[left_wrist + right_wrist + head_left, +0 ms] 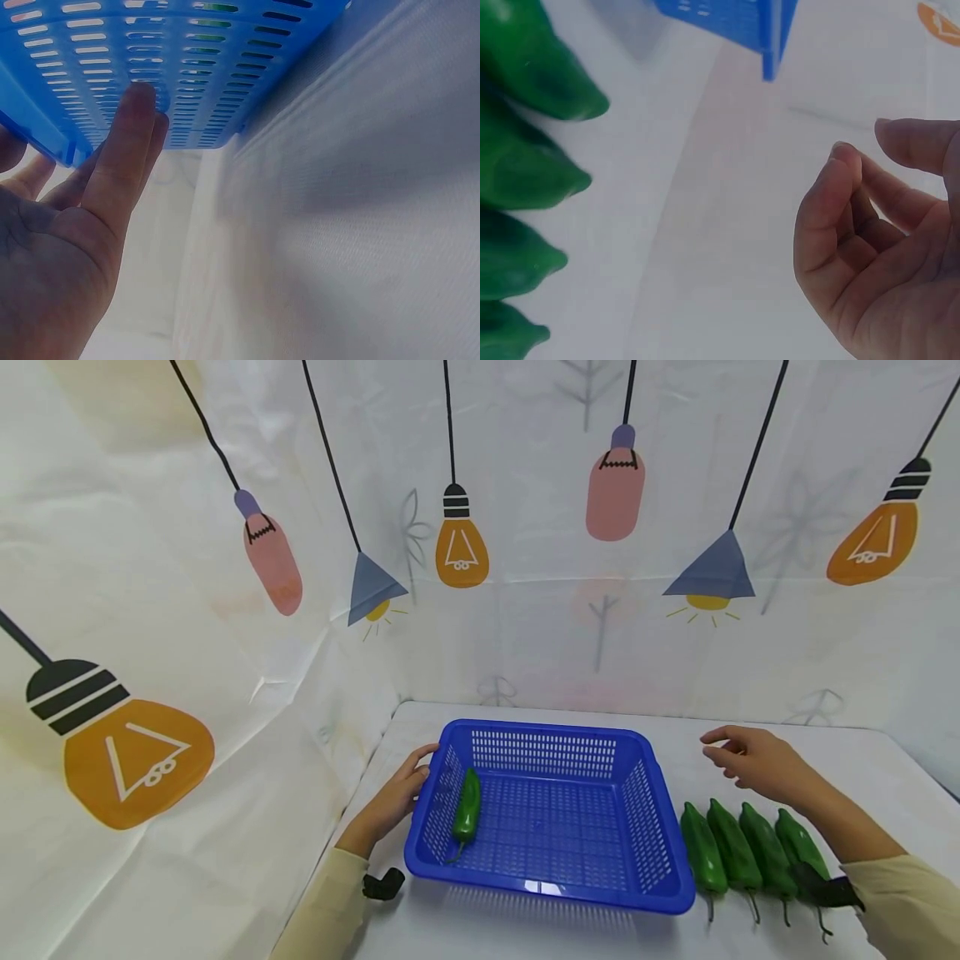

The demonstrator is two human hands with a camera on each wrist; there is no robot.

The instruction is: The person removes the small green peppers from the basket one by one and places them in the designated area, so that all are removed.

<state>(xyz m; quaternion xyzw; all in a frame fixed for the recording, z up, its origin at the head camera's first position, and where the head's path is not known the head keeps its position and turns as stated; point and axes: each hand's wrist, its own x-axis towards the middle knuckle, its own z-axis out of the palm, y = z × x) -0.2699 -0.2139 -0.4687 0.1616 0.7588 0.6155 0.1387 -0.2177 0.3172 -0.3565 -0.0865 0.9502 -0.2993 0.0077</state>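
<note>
A blue plastic basket point(547, 827) with slotted walls stands on the white table. Inside it, along the left wall, lies one green chili pepper point(467, 810), its stem toward me. My left hand point(393, 802) is at the basket's left side; in the left wrist view, fairly straight fingers point(124, 161) touch the slotted outer wall. Several more green peppers point(738, 852) lie side by side right of the basket, stems toward me. Above and beyond them, my right hand point(761, 764) hovers with loosely curled fingers, holding nothing; the right wrist view shows thumb and fingertips apart.
The white table point(832, 747) meets a white cloth backdrop point(540, 635) printed with hanging lamps and bulbs. More of this cloth point(247, 735) rises close along the table's left edge. A black strap end point(383, 884) shows beside the left sleeve, another point(825, 889) over the rightmost pepper.
</note>
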